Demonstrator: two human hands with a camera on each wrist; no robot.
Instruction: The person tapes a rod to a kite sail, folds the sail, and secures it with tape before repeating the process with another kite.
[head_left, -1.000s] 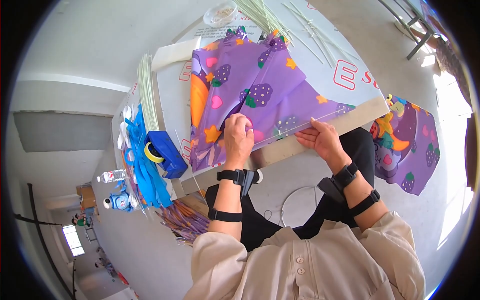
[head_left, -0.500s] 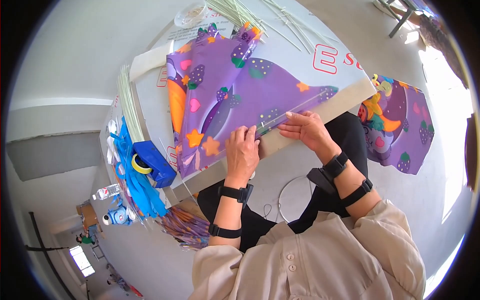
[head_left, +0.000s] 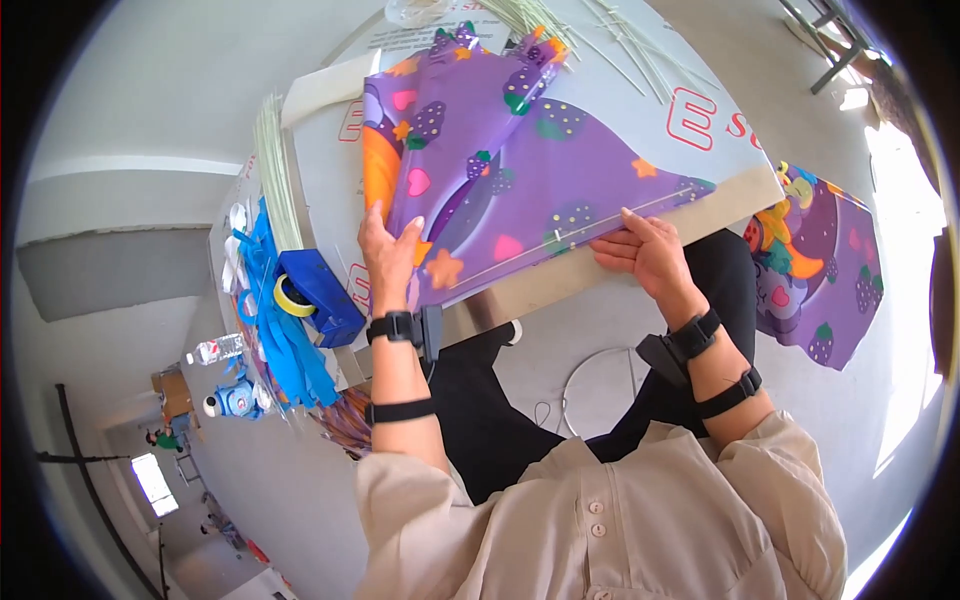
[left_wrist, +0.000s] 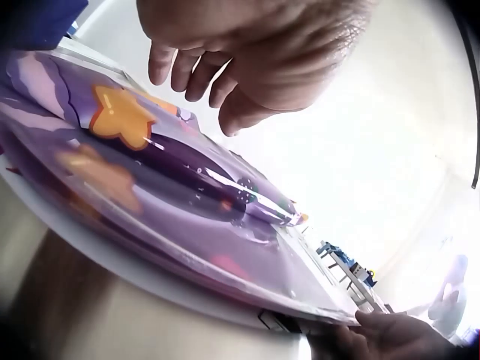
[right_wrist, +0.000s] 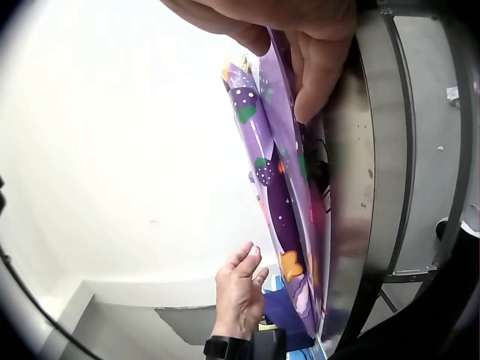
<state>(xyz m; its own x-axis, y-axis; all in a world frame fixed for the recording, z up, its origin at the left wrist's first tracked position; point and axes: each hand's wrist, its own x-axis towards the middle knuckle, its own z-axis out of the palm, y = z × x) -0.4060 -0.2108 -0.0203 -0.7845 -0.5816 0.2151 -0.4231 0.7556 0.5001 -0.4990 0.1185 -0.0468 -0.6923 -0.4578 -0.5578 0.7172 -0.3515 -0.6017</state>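
A purple printed sheet (head_left: pixel 520 200) with stars, hearts and strawberries lies folded on the board-topped table, a thin pale rod along its near edge. At that edge, toward the right, my right hand (head_left: pixel 652 262) pinches the sheet between thumb and fingers; the right wrist view shows the edge between them (right_wrist: pixel 289 52). Over the sheet's left end is my left hand (head_left: pixel 388 258), thumb apart from the fingers. In the left wrist view the left hand (left_wrist: pixel 255 52) hovers above the sheet with relaxed fingers, gripping nothing.
A blue tape dispenser (head_left: pixel 322 300), blue strips (head_left: pixel 285 345) and a bundle of pale rods (head_left: pixel 275 180) lie left. More rods (head_left: pixel 630 50) and a clear bowl (head_left: pixel 418 10) are at the back. Another purple printed piece (head_left: pixel 820 270) hangs at the right.
My left hand has moved left from the near edge's middle to the sheet's left end, its fingers spreading. My right hand stays at the near edge.
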